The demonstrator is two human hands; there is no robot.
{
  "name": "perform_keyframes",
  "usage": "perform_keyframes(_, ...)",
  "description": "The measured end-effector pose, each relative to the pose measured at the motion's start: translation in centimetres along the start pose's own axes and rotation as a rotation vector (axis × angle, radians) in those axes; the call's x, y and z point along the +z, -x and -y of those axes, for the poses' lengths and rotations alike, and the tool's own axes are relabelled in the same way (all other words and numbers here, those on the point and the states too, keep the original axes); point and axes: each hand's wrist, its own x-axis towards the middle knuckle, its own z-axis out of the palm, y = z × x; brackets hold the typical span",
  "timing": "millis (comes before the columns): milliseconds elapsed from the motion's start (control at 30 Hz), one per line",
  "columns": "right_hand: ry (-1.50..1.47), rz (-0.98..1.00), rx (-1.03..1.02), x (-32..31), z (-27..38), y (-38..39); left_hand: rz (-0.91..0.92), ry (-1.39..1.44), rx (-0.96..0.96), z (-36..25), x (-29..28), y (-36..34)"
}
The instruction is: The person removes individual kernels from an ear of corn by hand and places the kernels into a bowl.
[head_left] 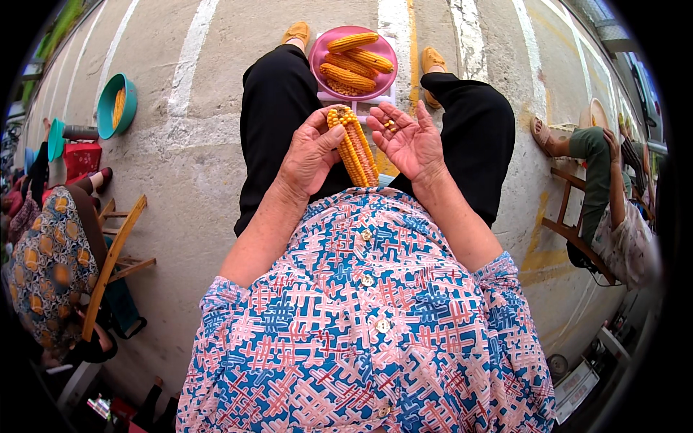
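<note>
One cob (pixel 355 153) is in the grip of the left hand (pixel 309 155): fingers closed about its far part, thumb laid over the upper face near that end. Its long axis runs away from the body, the far end leaning slightly left, the near end projecting below the fingers toward the shirt (pixel 361 289). A strip bare of kernels is noted along its length, on the side toward the right hand (pixel 413 148).

The right hand's fingers are spread and loosely curled, palm up, with a few loose kernels (pixel 390 125) lying on them; nothing is clamped. From these fingers the cob lies immediately to the left, just beside and apparently not touching. The left hand is the nearer, being in contact.

Beyond both sets of fingers stands a pink bowl (pixel 318 52), containing whole cobs (pixel 348 78) and some loose grain (pixel 342 88).
</note>
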Motion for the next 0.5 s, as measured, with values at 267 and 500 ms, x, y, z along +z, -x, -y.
perform_keyframes(267, 0.036, -0.041, 0.001, -0.4, 0.3, -0.1, -0.018, -0.014, -0.007, 0.0, -0.1, 0.0)
perform_keyframes(500, 0.220, -0.395, -0.076, -3.4, 0.7, -1.3, -0.052, -0.036, -0.025, 0.2, -0.4, -0.1)
